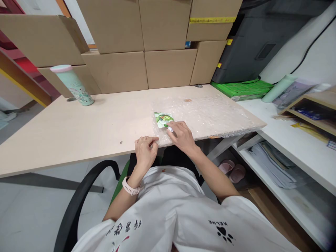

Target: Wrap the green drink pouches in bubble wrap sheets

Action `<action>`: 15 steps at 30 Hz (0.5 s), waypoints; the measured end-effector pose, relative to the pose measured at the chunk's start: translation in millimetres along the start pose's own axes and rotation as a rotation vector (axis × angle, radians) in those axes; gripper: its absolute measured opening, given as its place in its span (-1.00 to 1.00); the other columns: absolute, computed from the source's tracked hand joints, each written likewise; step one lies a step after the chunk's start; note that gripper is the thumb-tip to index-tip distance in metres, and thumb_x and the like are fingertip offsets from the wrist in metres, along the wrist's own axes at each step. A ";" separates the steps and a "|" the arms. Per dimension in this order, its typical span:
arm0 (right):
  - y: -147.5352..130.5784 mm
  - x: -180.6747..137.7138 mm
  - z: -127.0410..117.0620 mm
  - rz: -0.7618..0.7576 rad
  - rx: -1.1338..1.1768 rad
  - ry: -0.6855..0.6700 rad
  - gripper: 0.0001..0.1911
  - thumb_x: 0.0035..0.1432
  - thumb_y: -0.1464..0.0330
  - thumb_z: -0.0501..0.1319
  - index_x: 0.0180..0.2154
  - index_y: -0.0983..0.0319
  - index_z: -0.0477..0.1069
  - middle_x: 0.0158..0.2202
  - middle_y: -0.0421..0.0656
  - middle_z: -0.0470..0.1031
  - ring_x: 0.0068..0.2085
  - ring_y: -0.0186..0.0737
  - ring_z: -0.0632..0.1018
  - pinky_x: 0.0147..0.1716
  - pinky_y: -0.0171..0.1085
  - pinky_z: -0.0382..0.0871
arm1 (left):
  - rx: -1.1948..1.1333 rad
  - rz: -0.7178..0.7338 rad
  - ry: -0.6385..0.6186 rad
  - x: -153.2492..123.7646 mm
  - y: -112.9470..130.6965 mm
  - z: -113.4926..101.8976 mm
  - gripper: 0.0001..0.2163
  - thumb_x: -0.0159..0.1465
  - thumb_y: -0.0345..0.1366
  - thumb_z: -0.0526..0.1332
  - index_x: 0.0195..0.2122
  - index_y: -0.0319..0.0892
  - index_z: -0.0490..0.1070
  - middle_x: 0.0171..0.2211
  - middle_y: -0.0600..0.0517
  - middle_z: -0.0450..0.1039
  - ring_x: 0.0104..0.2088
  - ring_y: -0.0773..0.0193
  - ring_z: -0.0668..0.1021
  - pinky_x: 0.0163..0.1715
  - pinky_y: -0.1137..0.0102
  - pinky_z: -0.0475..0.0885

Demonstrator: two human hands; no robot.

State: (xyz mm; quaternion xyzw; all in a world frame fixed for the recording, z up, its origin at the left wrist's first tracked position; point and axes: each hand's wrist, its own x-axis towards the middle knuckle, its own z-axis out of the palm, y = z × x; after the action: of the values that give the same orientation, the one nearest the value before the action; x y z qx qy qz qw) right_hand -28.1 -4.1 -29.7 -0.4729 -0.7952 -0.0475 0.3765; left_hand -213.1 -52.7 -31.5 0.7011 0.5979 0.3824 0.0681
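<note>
Green packet lies on bubble wrap, front-middle of table. Mint tumbler far left; left hand fingers curled, pinching the wrap's edge; right hand fingers loose, tips resting on packet. Cardboard boxes wall the back, green stack at right.

The right hand covers the green packet's near corner; its print is illegible.

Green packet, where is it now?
In the head view, the green packet lies on the bubble wrap at its left end, by the desk front, the right hand touching it.
</note>
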 end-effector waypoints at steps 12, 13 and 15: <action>-23.9 -33.2 4.7 -0.200 -0.098 0.061 -0.74 0.36 0.34 0.12 0.03 0.13 0.45 -0.15 -0.09 0.61 -0.23 -0.02 0.55 -0.26 -0.03 0.39 | 0.041 0.003 0.012 -0.5 5.4 -2.2 -0.76 0.20 -0.44 0.13 -0.30 -0.10 0.60 -0.42 0.01 0.53 -0.28 0.12 0.51 -0.12 0.18 0.28; -23.8 -35.0 4.5 -0.208 -0.100 0.080 -0.76 0.36 0.34 0.12 0.01 0.13 0.45 -0.15 -0.10 0.62 -0.23 -0.02 0.55 -0.25 -0.02 0.39 | 0.042 0.000 0.011 -0.6 5.7 -2.4 -0.76 0.20 -0.45 0.13 -0.31 -0.10 0.60 -0.42 0.01 0.53 -0.28 0.12 0.51 -0.12 0.18 0.27; -23.2 -36.0 3.9 -0.208 -0.077 0.107 -0.79 0.35 0.35 0.14 -0.02 0.13 0.44 -0.14 -0.11 0.61 -0.17 0.00 0.55 -0.18 0.00 0.40 | 0.043 -0.001 0.011 -0.8 5.6 -2.4 -0.77 0.20 -0.45 0.13 -0.32 -0.10 0.60 -0.41 0.01 0.53 -0.28 0.11 0.50 -0.12 0.18 0.27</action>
State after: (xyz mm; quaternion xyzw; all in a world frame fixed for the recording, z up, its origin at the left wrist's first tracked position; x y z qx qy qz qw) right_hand -38.8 -40.9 -49.2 -0.3988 -0.8162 -0.1420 0.3932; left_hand -210.3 -55.9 -27.0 0.6999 0.6070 0.3731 0.0500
